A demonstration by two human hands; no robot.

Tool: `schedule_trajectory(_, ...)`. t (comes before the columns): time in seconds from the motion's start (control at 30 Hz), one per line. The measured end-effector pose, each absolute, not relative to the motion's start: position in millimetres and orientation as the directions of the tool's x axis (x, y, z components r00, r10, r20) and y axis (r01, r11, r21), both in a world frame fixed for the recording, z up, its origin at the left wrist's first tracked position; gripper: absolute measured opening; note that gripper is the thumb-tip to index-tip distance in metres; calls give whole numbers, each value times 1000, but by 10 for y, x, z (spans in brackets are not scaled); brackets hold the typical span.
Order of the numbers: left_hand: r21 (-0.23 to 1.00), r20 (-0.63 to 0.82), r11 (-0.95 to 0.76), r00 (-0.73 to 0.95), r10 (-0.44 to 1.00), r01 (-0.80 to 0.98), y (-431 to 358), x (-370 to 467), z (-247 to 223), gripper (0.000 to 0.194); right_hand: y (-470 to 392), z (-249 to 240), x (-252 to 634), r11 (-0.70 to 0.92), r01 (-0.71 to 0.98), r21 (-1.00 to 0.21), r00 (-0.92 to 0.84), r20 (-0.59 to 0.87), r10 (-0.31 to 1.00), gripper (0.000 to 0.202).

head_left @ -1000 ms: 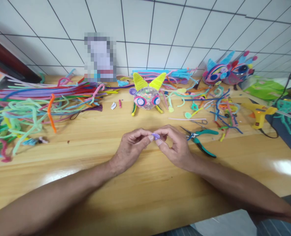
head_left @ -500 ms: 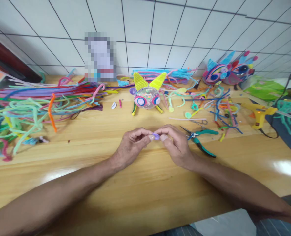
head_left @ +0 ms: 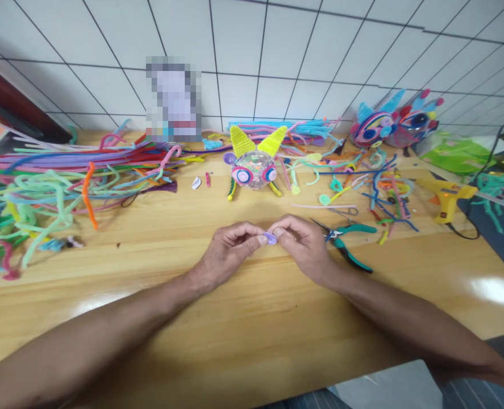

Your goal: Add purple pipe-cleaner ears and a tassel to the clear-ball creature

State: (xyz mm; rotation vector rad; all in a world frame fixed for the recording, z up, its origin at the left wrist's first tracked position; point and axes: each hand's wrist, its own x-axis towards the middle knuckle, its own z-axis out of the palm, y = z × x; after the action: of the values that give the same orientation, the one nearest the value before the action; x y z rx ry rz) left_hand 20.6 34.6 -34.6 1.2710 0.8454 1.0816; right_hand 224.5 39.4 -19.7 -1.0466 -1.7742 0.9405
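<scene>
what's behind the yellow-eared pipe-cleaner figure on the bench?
Behind the yellow-eared figure lies a bundle of blue and purple pipe cleaners along the white tiled wall. The figure's body hides whatever lies directly behind it on the table.

Left hand (head_left: 228,254): knuckles up, fingers (head_left: 258,240) curled, tips pinched together.
Right hand (head_left: 303,247): mirrors it, fingertips meeting the left's.
Forearms: both extended, converging inward.

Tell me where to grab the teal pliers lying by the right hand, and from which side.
Take the teal pliers by the two handles, coming from above on the right hand's side. They lie flat on the table, handles splayed toward the near right, bare metal nose pointing left toward the hands.
</scene>
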Motion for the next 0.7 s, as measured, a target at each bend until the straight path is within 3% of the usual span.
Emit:
schedule_trajectory(0.37, 987, 84, -32, 343, 936, -156, 336, 189, -341, 23, 387, -181, 2249, 270, 201, -942, -264, 213, 941, 9)
schedule_trajectory(0.7, 986, 49, 3, 312, 949, -164, 350, 195, -355, 26, 377, -186, 2239, 206, 167, -964, -236, 164, 958, 14)
